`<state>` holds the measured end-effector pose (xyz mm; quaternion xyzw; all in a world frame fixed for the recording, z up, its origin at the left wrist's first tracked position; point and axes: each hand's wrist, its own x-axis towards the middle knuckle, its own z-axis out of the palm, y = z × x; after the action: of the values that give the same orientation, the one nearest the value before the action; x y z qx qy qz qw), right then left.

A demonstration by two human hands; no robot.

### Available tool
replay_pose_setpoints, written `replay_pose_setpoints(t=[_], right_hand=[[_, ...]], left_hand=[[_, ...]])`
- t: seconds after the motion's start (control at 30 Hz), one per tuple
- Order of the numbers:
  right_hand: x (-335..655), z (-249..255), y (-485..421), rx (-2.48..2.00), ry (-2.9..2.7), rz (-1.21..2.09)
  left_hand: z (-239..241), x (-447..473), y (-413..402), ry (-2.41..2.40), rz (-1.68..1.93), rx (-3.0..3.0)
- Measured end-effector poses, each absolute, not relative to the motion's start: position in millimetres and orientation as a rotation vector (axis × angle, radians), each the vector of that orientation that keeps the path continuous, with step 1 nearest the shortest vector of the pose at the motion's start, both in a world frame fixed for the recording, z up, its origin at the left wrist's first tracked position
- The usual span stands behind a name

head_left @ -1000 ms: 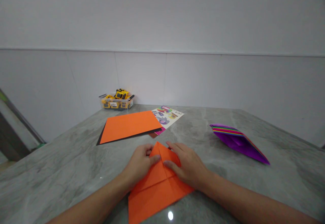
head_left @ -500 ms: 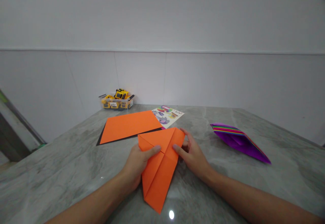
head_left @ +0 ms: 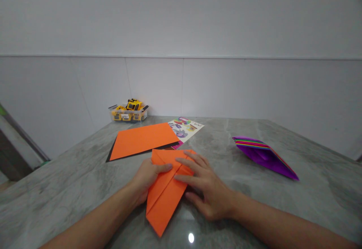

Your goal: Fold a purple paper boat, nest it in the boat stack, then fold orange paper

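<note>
A folded sheet of orange paper with several creases lies between my hands, its pointed end toward me. My left hand grips its left edge, thumb on top and the other fingers hidden underneath. Across the right part of the paper rests my right hand, its fingers spread and laid on the surface near the central crease. The thumb of that hand is off the paper's lower right edge.
Behind the folded paper lie an orange sheet over a black one and a printed picture sheet. A clear box of yellow toy vehicles stands at the back left. Right sits a purple folded paper stack on the grey marbled table.
My right hand has let go of the right edge and now lies with spread fingers on top of the paper. The paper has turned slightly, its point shifting left.
</note>
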<state>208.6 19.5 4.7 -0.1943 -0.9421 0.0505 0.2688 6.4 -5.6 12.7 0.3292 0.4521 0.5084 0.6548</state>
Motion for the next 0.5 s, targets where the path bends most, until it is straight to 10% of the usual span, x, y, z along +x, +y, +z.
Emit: replay_pose_setpoints(t=[0.5], right_hand=[[202.2,-3.0,18.1,-0.423,-2.688,0.215]], left_hand=[[8.5,-5.2,-1.6,1.678,0.977,2.118]])
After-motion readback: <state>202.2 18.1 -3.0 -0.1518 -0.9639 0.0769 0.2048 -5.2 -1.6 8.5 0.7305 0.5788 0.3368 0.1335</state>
